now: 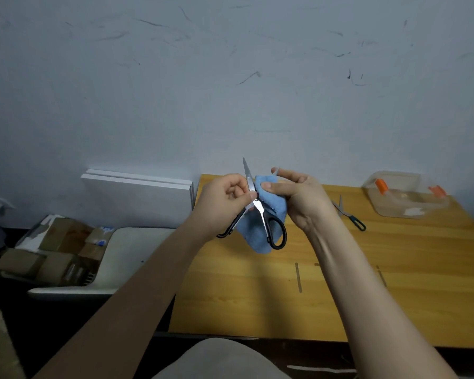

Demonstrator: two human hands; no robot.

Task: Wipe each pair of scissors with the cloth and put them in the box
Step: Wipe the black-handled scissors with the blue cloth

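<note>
My left hand (222, 201) pinches a pair of black-handled scissors (268, 222) near the pivot, with the blades spread open and one blade pointing up. My right hand (298, 196) holds a blue cloth (260, 228) against the scissors, thumb pressed on the cloth beside the upright blade. Both hands hover above the wooden table (340, 283). A second, smaller pair of scissors (349, 213) with dark handles lies on the table to the right. A clear plastic box (405, 196) with orange clips stands at the back right corner.
White boards (137, 196) lean against the wall left of the table. A tray of cardboard boxes (58, 250) sits low on the left beside a white surface (132, 253). The wall stands close behind the table.
</note>
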